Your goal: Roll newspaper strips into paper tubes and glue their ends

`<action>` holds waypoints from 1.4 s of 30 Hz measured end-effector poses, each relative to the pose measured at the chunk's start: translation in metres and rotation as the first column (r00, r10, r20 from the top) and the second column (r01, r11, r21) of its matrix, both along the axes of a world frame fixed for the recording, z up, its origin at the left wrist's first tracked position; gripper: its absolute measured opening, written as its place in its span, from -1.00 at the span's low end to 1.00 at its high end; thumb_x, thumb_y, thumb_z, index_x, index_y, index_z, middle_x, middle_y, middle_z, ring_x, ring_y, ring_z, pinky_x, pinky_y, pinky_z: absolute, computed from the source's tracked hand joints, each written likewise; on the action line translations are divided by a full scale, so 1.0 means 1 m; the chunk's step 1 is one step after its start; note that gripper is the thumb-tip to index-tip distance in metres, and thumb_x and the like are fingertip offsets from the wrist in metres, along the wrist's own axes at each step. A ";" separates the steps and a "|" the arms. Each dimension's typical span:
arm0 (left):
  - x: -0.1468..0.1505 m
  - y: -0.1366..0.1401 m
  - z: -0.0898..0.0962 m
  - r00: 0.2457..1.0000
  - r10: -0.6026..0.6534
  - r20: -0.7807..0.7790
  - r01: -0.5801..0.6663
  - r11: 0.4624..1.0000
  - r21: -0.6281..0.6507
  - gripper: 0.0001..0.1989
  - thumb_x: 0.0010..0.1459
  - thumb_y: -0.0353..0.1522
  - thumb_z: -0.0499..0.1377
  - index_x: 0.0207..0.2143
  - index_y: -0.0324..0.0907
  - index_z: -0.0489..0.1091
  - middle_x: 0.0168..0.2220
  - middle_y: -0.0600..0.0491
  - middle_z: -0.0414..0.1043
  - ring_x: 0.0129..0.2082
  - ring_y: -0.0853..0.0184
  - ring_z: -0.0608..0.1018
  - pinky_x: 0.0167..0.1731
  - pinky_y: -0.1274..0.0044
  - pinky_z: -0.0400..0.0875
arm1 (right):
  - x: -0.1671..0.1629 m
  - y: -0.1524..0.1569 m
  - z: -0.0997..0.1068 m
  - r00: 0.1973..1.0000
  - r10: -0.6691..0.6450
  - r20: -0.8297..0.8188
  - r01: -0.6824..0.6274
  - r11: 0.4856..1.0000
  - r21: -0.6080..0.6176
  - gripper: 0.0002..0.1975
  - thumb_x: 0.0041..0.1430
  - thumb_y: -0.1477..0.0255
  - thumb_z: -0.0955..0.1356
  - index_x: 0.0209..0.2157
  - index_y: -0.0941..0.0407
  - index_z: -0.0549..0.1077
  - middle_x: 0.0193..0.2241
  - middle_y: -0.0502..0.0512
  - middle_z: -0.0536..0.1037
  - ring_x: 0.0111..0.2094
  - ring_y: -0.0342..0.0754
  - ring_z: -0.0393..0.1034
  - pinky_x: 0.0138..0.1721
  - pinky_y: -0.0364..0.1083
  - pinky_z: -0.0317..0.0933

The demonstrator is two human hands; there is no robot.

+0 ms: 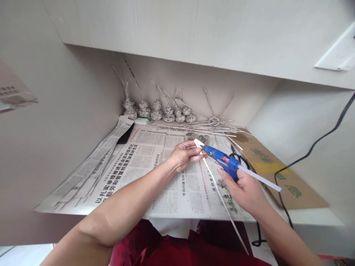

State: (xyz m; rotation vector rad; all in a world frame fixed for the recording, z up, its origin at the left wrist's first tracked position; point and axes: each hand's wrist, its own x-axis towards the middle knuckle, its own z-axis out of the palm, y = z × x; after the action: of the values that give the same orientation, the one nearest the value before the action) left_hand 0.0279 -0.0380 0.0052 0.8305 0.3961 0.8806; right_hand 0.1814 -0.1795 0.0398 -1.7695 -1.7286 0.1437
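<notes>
My right hand is wrapped round the handle of a blue hot glue gun, with a long white glue stick poking out of its back. The gun's nozzle meets the white paper end that my left hand pinches between thumb and fingers. From that end a thin rolled paper strip hangs down past the table's front edge to my lap. Whether glue is coming out is too small to make out.
Newspaper sheets cover the table. Several woven paper gourds line the back wall, beside a spoked woven piece and loose paper rolls. Cardboard lies at right; a black cable runs there. A cabinet panel overhangs.
</notes>
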 end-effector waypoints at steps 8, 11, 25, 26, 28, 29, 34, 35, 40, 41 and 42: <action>-0.001 -0.001 0.001 0.999 0.020 -0.046 -0.020 1.000 0.010 -0.66 -0.13 -0.49 0.33 -0.22 -0.28 0.44 -0.33 -0.06 0.50 -0.38 0.27 0.59 -0.45 0.57 0.51 | 0.001 0.000 -0.004 0.996 -0.030 0.079 0.028 0.999 0.022 -0.77 0.18 0.26 0.24 -0.24 0.09 0.40 -0.51 0.01 0.45 -0.48 -0.05 0.32 -0.39 -0.09 0.20; -0.001 -0.001 0.001 0.998 0.024 -0.050 -0.022 0.999 0.027 -0.66 -0.13 -0.48 0.34 -0.22 -0.28 0.44 -0.34 -0.05 0.50 -0.39 0.29 0.58 -0.46 0.58 0.51 | 0.000 0.000 -0.004 0.995 -0.034 0.097 0.034 0.999 0.004 -0.76 0.19 0.26 0.23 -0.23 0.09 0.40 -0.53 0.01 0.44 -0.51 -0.06 0.30 -0.42 -0.10 0.17; 0.000 -0.002 0.001 0.998 0.045 -0.043 -0.043 0.998 0.050 -0.66 -0.15 -0.49 0.34 -0.23 -0.27 0.45 -0.35 -0.04 0.51 -0.41 0.30 0.58 -0.47 0.58 0.51 | -0.003 0.002 -0.002 0.988 -0.006 0.152 0.004 1.000 0.010 -0.76 0.21 0.27 0.20 -0.16 0.07 0.32 -0.36 0.10 0.49 -0.34 0.04 0.40 -0.34 -0.07 0.18; 0.000 -0.002 0.001 0.998 0.048 -0.048 -0.046 0.998 0.043 -0.66 -0.15 -0.49 0.34 -0.23 -0.27 0.45 -0.35 -0.04 0.51 -0.41 0.30 0.58 -0.48 0.58 0.51 | -0.003 0.002 -0.002 0.987 -0.006 0.159 0.004 1.000 0.013 -0.76 0.21 0.27 0.20 -0.15 0.07 0.32 -0.36 0.10 0.50 -0.34 0.04 0.40 -0.34 -0.07 0.18; 0.000 -0.002 0.001 0.997 0.049 -0.055 -0.047 0.998 0.030 -0.67 -0.14 -0.49 0.34 -0.23 -0.28 0.45 -0.35 -0.05 0.51 -0.40 0.28 0.58 -0.48 0.58 0.51 | -0.002 0.001 -0.001 0.985 -0.014 0.175 0.010 1.000 0.023 -0.77 0.21 0.28 0.20 -0.16 0.08 0.31 -0.36 0.10 0.50 -0.35 0.04 0.40 -0.36 -0.08 0.18; -0.001 -0.002 0.001 0.997 0.047 -0.057 -0.046 0.999 0.026 -0.67 -0.14 -0.49 0.33 -0.23 -0.28 0.44 -0.36 -0.05 0.51 -0.40 0.28 0.58 -0.47 0.58 0.51 | -0.002 0.001 0.000 0.983 -0.021 0.182 0.016 0.999 0.031 -0.77 0.21 0.28 0.20 -0.17 0.08 0.31 -0.36 0.11 0.50 -0.37 0.03 0.40 -0.37 -0.08 0.18; 0.000 -0.001 0.000 0.998 0.035 -0.045 -0.034 0.999 0.026 -0.68 -0.12 -0.49 0.33 -0.23 -0.28 0.44 -0.34 -0.06 0.51 -0.37 0.26 0.59 -0.46 0.57 0.52 | -0.003 0.000 0.002 0.981 -0.023 0.193 0.018 0.999 0.031 -0.79 0.21 0.28 0.19 -0.21 0.09 0.31 -0.42 0.09 0.49 -0.43 0.00 0.38 -0.42 -0.10 0.17; 0.000 -0.001 -0.001 0.999 0.034 -0.043 -0.032 0.999 0.027 -0.68 -0.12 -0.49 0.33 -0.23 -0.28 0.44 -0.34 -0.05 0.51 -0.37 0.25 0.59 -0.45 0.57 0.52 | -0.003 -0.001 0.003 0.981 -0.020 0.191 0.015 1.000 0.027 -0.79 0.21 0.29 0.19 -0.21 0.09 0.31 -0.43 0.08 0.48 -0.44 0.00 0.38 -0.42 -0.10 0.17; 0.000 -0.001 -0.002 0.998 0.037 -0.045 -0.035 0.999 0.039 -0.67 -0.13 -0.49 0.33 -0.23 -0.27 0.45 -0.35 -0.06 0.52 -0.38 0.27 0.59 -0.45 0.57 0.52 | -0.005 -0.002 0.004 0.980 -0.021 0.198 0.012 0.999 0.045 -0.78 0.21 0.29 0.18 -0.21 0.10 0.32 -0.43 0.09 0.49 -0.45 0.00 0.38 -0.43 -0.10 0.17; 0.000 -0.001 -0.002 0.998 0.039 -0.045 -0.037 0.999 0.040 -0.67 -0.13 -0.49 0.33 -0.23 -0.27 0.45 -0.35 -0.06 0.52 -0.38 0.28 0.58 -0.44 0.56 0.52 | -0.006 -0.002 0.004 0.980 -0.022 0.200 0.012 0.999 0.051 -0.77 0.21 0.28 0.18 -0.21 0.10 0.33 -0.43 0.10 0.49 -0.44 0.00 0.38 -0.43 -0.10 0.17; 0.000 -0.001 -0.002 0.998 0.041 -0.044 -0.039 0.998 0.041 -0.66 -0.14 -0.49 0.34 -0.23 -0.27 0.45 -0.35 -0.06 0.52 -0.39 0.28 0.58 -0.44 0.56 0.52 | -0.006 -0.002 0.003 0.979 -0.022 0.201 0.011 0.998 0.056 -0.77 0.21 0.28 0.18 -0.21 0.10 0.33 -0.42 0.10 0.49 -0.43 0.01 0.39 -0.42 -0.10 0.17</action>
State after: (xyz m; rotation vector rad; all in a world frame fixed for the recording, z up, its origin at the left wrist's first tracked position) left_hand 0.0278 -0.0389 0.0032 0.8832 0.4369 0.9102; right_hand 0.1750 -0.1810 0.0431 -1.8094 -1.8396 -0.0924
